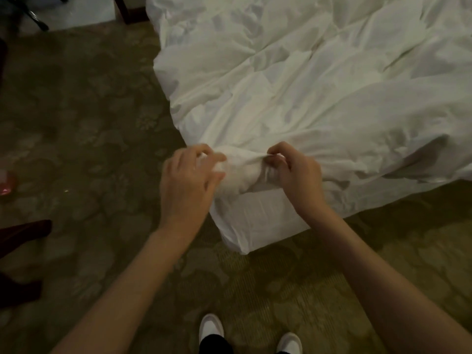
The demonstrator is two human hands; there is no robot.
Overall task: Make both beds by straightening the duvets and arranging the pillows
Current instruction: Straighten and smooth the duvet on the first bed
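Observation:
A white, heavily wrinkled duvet (pixel 319 85) covers the bed and spills over its near corner. My left hand (pixel 190 180) sits at that corner with its fingers curled around a bunched fold of the duvet. My right hand (pixel 293 172) pinches the same fold a little to the right, thumb and fingers closed on the cloth. Below the fold the white sheet (pixel 258 221) hangs down over the mattress corner. No pillows are in view.
Patterned green-brown carpet (pixel 84 129) surrounds the bed. My white shoes (pixel 210 327) stand just in front of the corner. Dark wooden furniture (pixel 23 233) pokes in at the left edge, and a dark bed leg (pixel 125 11) and chair legs (pixel 38 19) show at the top left.

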